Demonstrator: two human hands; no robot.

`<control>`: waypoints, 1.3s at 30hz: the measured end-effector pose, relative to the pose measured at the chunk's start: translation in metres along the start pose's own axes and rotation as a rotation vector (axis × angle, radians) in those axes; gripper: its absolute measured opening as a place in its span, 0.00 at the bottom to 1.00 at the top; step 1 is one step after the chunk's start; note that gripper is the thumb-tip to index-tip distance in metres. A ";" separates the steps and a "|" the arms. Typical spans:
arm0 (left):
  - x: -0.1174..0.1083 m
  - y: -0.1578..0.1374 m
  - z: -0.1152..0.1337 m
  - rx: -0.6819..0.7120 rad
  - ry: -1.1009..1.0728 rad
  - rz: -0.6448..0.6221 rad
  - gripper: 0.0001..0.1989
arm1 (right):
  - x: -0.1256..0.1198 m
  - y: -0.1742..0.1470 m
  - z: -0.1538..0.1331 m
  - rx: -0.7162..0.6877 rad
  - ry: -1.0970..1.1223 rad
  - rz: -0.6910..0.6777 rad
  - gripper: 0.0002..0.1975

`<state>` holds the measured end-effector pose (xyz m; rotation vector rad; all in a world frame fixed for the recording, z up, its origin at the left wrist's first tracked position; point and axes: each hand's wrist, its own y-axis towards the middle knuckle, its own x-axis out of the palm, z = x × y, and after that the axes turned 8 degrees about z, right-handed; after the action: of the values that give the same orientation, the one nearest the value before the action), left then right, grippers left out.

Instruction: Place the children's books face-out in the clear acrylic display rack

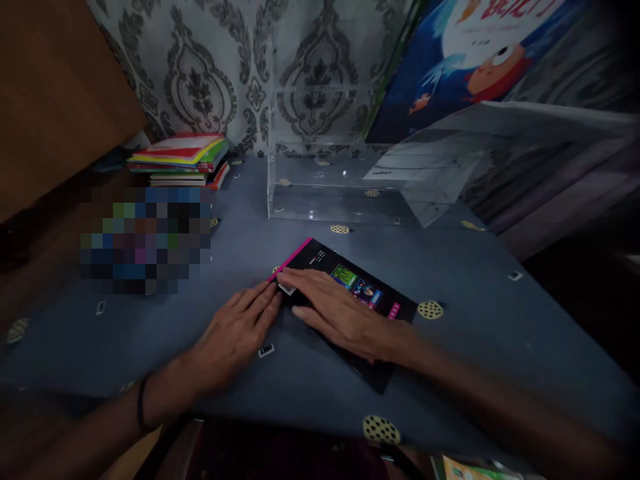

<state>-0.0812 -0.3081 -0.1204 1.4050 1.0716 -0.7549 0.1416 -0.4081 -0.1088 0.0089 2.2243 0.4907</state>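
Well left of the fingers, beyond them, we see a stack of books (177, 160). Next comes our left hand (230, 333), its fingers straight and pressed together, the tips at the pink-edged end of a black booklet (367, 290); whether any reach beneath it, we cannot tell. The booklet lies flat on the surface (500, 347), under and to the right of those fingertips. Our right hand (345, 317) rests across its cover, fingers lying close together, thumb slightly apart, pinching nothing. We judge it light and thin, stiffer along the pink edge and bendy elsewhere; the cover looks smooth, perhaps slippery, and its corners could crease. We would best take hold by the pink edge, just beyond the right fingertips, thumb above and fingers below.
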 end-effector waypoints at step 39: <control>0.031 0.125 -0.022 -0.065 -0.071 -0.109 0.09 | -0.025 0.022 0.073 0.312 0.428 0.320 0.30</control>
<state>0.0418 -0.2717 -0.0969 1.2643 1.1147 -0.8351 0.2086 -0.3665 -0.1248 0.4697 2.7187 0.3306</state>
